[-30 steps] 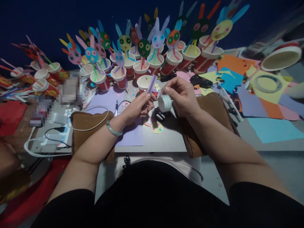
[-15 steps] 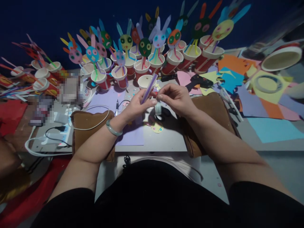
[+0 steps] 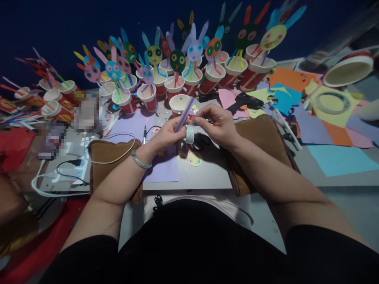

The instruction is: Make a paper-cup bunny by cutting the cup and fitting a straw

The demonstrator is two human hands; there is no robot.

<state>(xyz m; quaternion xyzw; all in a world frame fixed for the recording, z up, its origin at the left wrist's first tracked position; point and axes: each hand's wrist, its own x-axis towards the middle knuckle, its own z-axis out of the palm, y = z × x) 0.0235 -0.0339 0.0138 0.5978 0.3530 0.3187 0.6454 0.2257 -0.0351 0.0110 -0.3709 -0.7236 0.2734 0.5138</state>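
My left hand [image 3: 169, 134] is closed around purple straws [image 3: 184, 114] that slant up past its fingers. My right hand [image 3: 217, 124] pinches at the left fingertips, and whatever sits in that pinch is too small to make out. A small red patch shows between the two hands. Just below the fingers is a pale, ribbed roll [image 3: 190, 134], seemingly tape; which hand supports it I cannot tell. On the table under the hands lie a yellow paper face [image 3: 194, 159] and a black looped object [image 3: 202, 142]. A paper cup [image 3: 180, 103] stands just beyond.
Red and white cups with paper rabbit faces on straws [image 3: 177, 61] line the back. Brown cushions [image 3: 112, 165] lie under both forearms. At left are a power strip [image 3: 81, 167] and cables; at right, a black glue gun [image 3: 247, 101], coloured paper [image 3: 340, 159] and a tape roll [image 3: 331, 102].
The pale roll now shows more fully under my left fingers, and my left thumb has drawn in. My hands stay close together; the whole view has shifted slightly.
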